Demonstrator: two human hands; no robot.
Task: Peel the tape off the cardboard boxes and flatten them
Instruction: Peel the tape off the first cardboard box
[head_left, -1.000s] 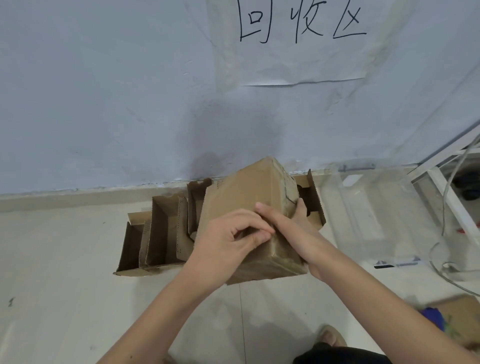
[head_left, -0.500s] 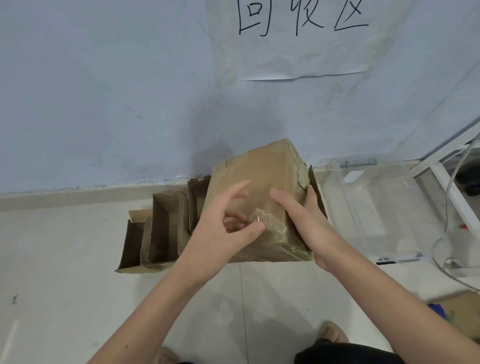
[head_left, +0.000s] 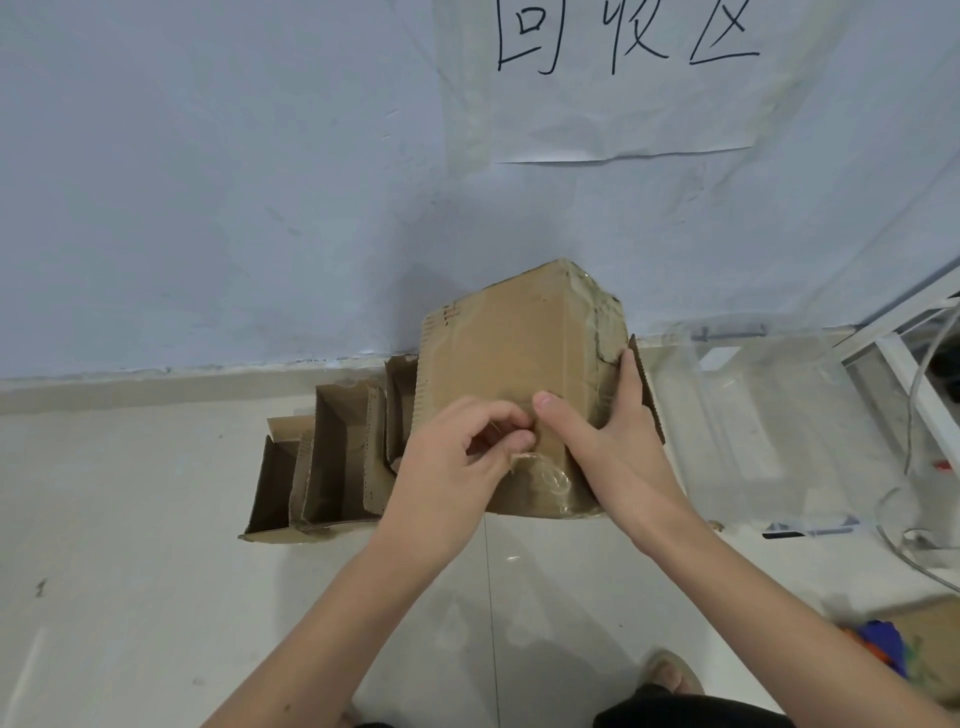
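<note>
While the brown corrugated cardboard box (head_left: 511, 374) is held up in front of the pale wall (head_left: 208, 182), we see its long axis running away from us and upward. Our right hand (head_left: 615, 457) clasps its right side, thumb across the near face. Our left hand (head_left: 457, 467) pinches a crinkled strip of clear tape (head_left: 545, 475) at the box's near end. On the tiled floor (head_left: 130, 597) behind, opened cardboard boxes (head_left: 332, 457) lie in a row; what they hold we cannot tell. A clear plastic bin (head_left: 753, 415) stands to the right.
</note>
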